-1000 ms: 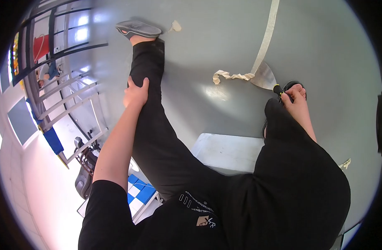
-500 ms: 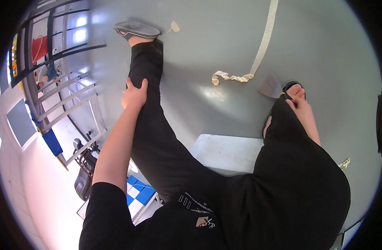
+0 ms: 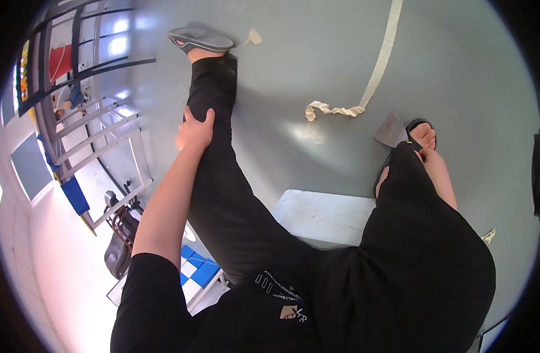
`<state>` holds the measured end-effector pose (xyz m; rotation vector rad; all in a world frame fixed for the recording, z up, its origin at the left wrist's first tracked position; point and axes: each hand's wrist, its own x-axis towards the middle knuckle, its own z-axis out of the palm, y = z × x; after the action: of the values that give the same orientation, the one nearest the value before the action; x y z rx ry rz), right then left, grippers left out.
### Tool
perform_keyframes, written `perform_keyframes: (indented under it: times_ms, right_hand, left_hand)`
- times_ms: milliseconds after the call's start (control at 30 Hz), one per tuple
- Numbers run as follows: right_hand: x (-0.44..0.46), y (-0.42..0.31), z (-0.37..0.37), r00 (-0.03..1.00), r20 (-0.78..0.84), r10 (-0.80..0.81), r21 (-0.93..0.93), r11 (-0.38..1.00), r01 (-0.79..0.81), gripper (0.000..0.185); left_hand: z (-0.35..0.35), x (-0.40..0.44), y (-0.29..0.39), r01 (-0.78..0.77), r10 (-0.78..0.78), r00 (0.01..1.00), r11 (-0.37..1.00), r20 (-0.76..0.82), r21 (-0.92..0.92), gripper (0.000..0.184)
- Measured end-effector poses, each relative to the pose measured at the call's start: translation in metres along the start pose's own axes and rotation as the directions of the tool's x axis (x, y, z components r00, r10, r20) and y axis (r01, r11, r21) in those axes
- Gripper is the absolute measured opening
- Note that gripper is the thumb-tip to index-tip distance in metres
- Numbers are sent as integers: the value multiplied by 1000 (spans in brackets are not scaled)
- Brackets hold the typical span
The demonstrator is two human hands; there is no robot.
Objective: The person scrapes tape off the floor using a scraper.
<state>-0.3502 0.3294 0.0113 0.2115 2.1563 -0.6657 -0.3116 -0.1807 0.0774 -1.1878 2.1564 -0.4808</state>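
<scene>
My left hand [image 3: 194, 130] rests on my outstretched left leg [image 3: 214, 94], thumb and a finger spread over the black trouser cloth, nothing held in it. By my right foot, my right hand [image 3: 434, 165] is closed on a scraper [image 3: 392, 130]. The scraper's flat, wide blade points left toward the floor; its handle is mostly hidden behind my right knee and fingers. A strip of pale tape [image 3: 380, 59] lies on the grey floor ahead. Its near end is a crumpled, lifted piece of tape [image 3: 334, 110], to the left of the blade and apart from it.
Beneath me is a low whitish stool [image 3: 323, 215]. Tape scraps lie near my left sandal [image 3: 253, 36] and beside my right thigh [image 3: 488, 236]. Metal frames [image 3: 99, 126], a black chair [image 3: 118, 235] and a blue-and-white checked surface [image 3: 196, 267] stand at the left.
My right hand and the scraper have drawn back slightly toward me and right, away from the crumpled tape. My left hand stays on my leg. The view has shifted a little.
</scene>
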Motion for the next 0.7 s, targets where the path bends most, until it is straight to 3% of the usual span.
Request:
perform_keyframes:
  times_ms: [33, 100, 133, 267, 333, 433, 600, 667, 700]
  right_hand:
    - [7, -2, 8, 1000, 3, -5, -1, 1000, 5, 38]
    - [32, -7, 35, 975, 31, -220, -156, 962, 222, 39]
    - [40, -15, 50, 987, 51, -153, -236, 958, 161, 41]
    - [20, -9, 30, 982, 18, -190, -21, 981, 191, 41]
    - [5, -8, 10, 992, 122, -32, -120, 992, 47, 41]
    - [11, 15, 13, 994, 62, -86, -78, 993, 90, 42]
    - [47, -17, 52, 976, 172, -132, -273, 946, 176, 43]
    - [32, -15, 40, 971, 136, -198, -93, 973, 212, 43]
    - [24, -14, 28, 971, 134, -197, -96, 973, 211, 43]
  left_hand:
    - [0, 0, 1, 4, -4, 1000, 1000, 6, -4, 86]
    - [2, 0, 1, 3, -3, 1000, 1000, 13, -11, 86]
    - [5, 1, 0, 7, -7, 1000, 1000, 7, -19, 86]
    - [5, 0, 0, 3, -4, 1000, 999, -24, -37, 86]
    - [2, 0, 2, -7, 7, 1000, 1000, -19, -28, 86]
    - [1, -1, 2, 4, -4, 1000, 1000, -7, -6, 86]
    - [3, 1, 2, 8, -8, 1000, 1000, -19, -20, 86]
    - [0, -4, 2, 10, -10, 1000, 999, -1, -36, 86]
    - [0, -4, 2, 8, -8, 1000, 999, 0, -39, 86]
